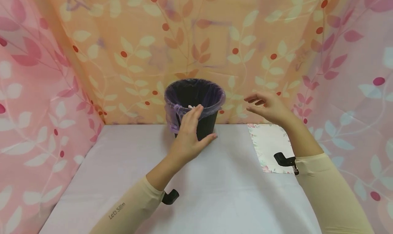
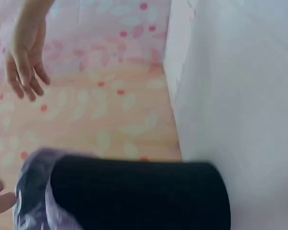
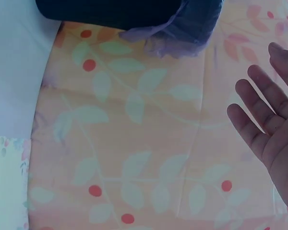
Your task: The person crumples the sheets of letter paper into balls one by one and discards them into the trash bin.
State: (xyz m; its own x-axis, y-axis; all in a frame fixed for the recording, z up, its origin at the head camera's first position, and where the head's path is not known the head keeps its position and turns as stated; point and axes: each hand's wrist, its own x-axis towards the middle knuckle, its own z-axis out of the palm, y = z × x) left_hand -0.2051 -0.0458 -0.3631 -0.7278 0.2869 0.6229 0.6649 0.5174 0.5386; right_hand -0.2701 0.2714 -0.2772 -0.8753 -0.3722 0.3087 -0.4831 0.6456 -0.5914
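A black trash bin [image 1: 206, 127] stands upright at the back of the table, lined with a thin purple plastic bag [image 1: 212, 97] folded over its rim. Something small and white [image 1: 191, 106] shows at the bin's mouth, mostly hidden by fingers. My left hand [image 1: 191, 135] is in front of the bin with straight fingers reaching up to the near rim, thumb spread to the right. To the right of the bin, my right hand [image 1: 266, 107] hangs in the air, fingers loosely bent and nothing in them; the right wrist view shows its spread fingers [image 3: 264, 93].
A white sheet of paper with a floral border [image 1: 270, 147] lies on the right of the white-covered table [image 1: 215, 193]. Leaf-patterned cloth [image 1: 129, 56] hangs behind and at both sides. Black camera mounts [image 1: 170, 196] stick out from both wrists.
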